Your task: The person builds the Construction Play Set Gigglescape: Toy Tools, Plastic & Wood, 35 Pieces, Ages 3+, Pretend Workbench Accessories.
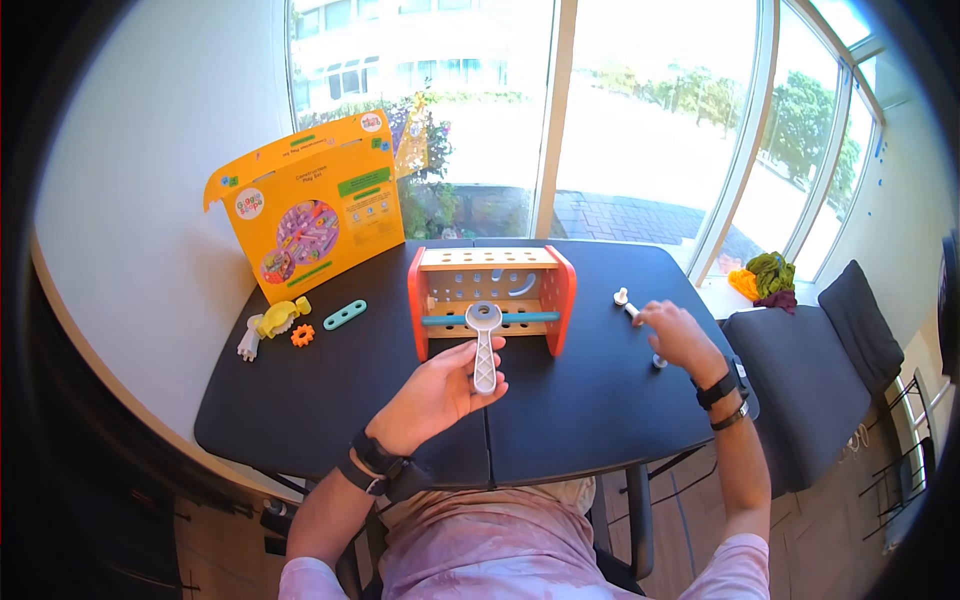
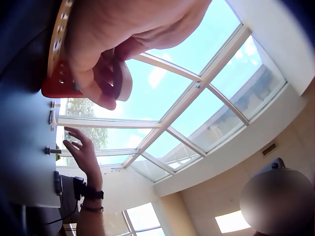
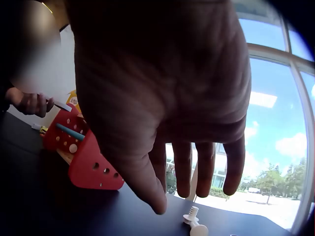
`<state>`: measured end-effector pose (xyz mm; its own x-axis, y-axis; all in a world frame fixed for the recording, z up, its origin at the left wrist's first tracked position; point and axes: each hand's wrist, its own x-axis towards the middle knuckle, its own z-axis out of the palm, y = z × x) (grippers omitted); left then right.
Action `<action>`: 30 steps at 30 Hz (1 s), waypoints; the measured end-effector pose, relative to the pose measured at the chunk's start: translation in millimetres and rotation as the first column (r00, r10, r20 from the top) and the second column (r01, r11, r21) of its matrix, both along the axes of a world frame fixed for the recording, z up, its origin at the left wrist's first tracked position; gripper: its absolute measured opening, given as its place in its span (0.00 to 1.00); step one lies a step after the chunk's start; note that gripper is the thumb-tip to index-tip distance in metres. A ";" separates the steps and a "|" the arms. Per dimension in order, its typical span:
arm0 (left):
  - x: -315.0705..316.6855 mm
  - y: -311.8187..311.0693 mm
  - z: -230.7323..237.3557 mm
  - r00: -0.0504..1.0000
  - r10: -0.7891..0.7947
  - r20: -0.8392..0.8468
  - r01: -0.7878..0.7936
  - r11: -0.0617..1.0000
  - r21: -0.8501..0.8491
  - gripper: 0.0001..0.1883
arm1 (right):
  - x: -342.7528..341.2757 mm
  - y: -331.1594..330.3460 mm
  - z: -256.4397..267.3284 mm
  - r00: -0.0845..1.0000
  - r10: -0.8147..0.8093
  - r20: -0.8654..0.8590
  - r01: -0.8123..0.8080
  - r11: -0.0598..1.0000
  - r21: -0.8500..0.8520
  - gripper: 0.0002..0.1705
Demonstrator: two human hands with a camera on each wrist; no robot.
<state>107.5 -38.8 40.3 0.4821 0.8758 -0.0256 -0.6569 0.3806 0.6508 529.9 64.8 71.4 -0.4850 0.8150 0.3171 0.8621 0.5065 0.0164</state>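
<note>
My left hand (image 1: 428,398) grips a grey toy wrench (image 1: 485,375) by its handle, with the ring end up, in front of the toy workbench (image 1: 564,310). The workbench has red sides and perforated wooden boards, and a teal bar (image 1: 538,317) runs across it. My right hand (image 1: 685,342) hovers over the table's right side, its fingers hanging apart with nothing between them in the right wrist view. Under those fingers lie white toy screws (image 3: 193,212). Another small pale piece (image 1: 659,362) sits by the right palm, partly hidden in the head view.
A yellow cardboard box (image 1: 330,200) stands at the table's back left. Before it lie a teal strip with holes (image 1: 345,315), an orange gear (image 1: 302,335), a yellow piece (image 1: 280,318) and a whitish piece (image 1: 249,340). A grey chair (image 1: 800,380) adjoins the right edge.
</note>
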 end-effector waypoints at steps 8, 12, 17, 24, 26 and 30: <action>19.1 49.5 5.6 0.999 -0.006 0.046 0.007 1.000 -0.021 0.20 | 31.0 13.4 -43.6 0.944 -0.231 0.236 0.277 0.942 -0.187 0.17; 27.5 71.9 7.1 0.999 0.022 0.036 -0.020 0.999 -0.034 0.20 | 41.2 24.8 -53.0 0.934 -0.247 0.260 0.298 0.937 -0.180 0.14; 33.0 94.7 7.0 0.997 0.000 0.072 0.004 0.999 -0.050 0.20 | 38.7 31.0 -36.7 0.993 -0.081 0.087 0.089 0.992 -0.086 0.07; 37.2 121.3 -1.3 0.995 0.010 0.104 -0.002 0.997 -0.079 0.22 | -35.1 25.2 69.1 0.915 0.135 -0.379 -0.154 0.988 -0.018 0.11; 38.1 126.6 -2.4 0.994 0.027 0.107 -0.016 0.995 -0.098 0.22 | -60.5 24.1 98.7 0.897 0.117 -0.426 -0.151 0.987 -0.048 0.11; 39.0 133.3 -0.2 0.994 0.061 0.094 -0.050 0.992 -0.116 0.21 | -102.6 60.4 122.3 0.796 0.202 -0.570 -0.239 0.971 0.009 0.14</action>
